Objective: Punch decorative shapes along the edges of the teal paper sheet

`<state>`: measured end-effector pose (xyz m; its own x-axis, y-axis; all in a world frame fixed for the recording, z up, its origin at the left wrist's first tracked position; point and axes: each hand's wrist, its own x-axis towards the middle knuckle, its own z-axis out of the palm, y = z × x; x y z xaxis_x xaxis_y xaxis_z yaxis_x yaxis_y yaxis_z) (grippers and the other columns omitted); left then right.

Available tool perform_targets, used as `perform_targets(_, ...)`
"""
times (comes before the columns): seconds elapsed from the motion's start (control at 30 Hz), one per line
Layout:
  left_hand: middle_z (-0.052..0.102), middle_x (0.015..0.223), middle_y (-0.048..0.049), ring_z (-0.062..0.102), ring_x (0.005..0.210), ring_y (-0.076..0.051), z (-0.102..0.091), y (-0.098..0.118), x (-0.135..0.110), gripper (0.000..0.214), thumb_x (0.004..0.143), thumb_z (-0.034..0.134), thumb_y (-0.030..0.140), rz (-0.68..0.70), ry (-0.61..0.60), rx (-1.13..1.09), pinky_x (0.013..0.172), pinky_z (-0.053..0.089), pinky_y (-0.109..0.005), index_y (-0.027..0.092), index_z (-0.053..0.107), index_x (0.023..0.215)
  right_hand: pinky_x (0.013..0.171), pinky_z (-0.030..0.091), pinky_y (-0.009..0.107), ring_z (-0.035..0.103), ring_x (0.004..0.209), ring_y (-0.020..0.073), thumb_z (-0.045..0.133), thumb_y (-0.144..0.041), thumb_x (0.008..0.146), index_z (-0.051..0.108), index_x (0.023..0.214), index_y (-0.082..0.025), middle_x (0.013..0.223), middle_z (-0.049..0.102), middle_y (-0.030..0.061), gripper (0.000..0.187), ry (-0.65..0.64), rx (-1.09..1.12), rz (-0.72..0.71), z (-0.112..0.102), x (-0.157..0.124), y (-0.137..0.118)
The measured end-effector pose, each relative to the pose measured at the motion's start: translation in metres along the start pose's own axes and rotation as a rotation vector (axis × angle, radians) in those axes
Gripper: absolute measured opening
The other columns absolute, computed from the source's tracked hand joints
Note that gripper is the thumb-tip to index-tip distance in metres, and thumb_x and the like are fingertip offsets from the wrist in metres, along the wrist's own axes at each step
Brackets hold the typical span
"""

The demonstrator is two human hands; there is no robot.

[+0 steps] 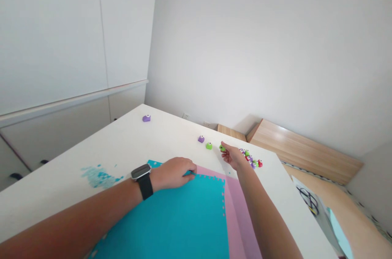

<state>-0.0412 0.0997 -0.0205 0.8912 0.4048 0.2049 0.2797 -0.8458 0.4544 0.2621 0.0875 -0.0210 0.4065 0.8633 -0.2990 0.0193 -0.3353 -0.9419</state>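
The right hand [232, 157] grasps a green craft punch [222, 148] beyond the far right corner of the blue paper sheet [183, 214], whose far edge the nearer left hand [176, 172] pinches.

Teal sheet [174, 218]: cut off at the bottom.
Pink sheet [232, 222]: partly hidden beneath it.
Green piece [221, 148]: partly covered by the right hand [232, 156].
Coloured cluster [252, 162]: partly behind the right wrist, too small to count.

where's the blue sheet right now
In the head view, the blue sheet lies at the lower middle on the white table, overlapping the pink sheet at its right, with the left hand at its far edge.
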Motion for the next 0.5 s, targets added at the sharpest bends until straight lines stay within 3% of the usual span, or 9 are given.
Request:
perform_targets(0.2, 0.073, 0.095, -0.0025, 0.067, 0.089, -0.022, -0.001, 0.001, -0.002, 0.013, 0.088, 0.057, 0.028, 0.008, 0.009, 0.013, 0.078, 0.047, -0.03, 0.024, 0.069, 0.094, 0.045, 0.034, 0.024, 0.05, 0.051, 0.012, 0.075, -0.044, 0.071, 0.061, 0.076, -0.018, 0.074, 0.065, 0.0057, 0.03, 0.057, -0.194, -0.093, 0.009, 0.017, 0.002)
perform_targets(0.37, 0.073, 0.092, -0.003, 0.067, 0.087, -0.023, 0.001, 0.0, -0.003, 0.012, 0.086, 0.058, 0.028, 0.004, 0.018, 0.025, 0.076, 0.047, -0.031, 0.024, 0.069, 0.092, 0.058, 0.039, 0.025, 0.054, 0.068, 0.0165, 0.082, -0.029, 0.054, 0.064, 0.074, -0.02, 0.08, 0.066, 0.0028, 0.029, 0.136, -0.405, -0.288, 0.003, 0.014, 0.002)
perform_targets(0.5, 0.073, 0.092, -0.004, 0.067, 0.088, -0.024, 0.003, -0.002, -0.003, 0.013, 0.086, 0.058, 0.028, 0.004, 0.024, 0.025, 0.076, 0.047, -0.032, 0.024, 0.069, 0.093, 0.064, 0.041, 0.027, 0.054, 0.068, 0.017, 0.081, -0.025, 0.051, 0.068, 0.073, -0.021, 0.08, 0.067, 0.0004, 0.025, 0.114, -0.538, -0.367, 0.0, 0.009, 0.002)
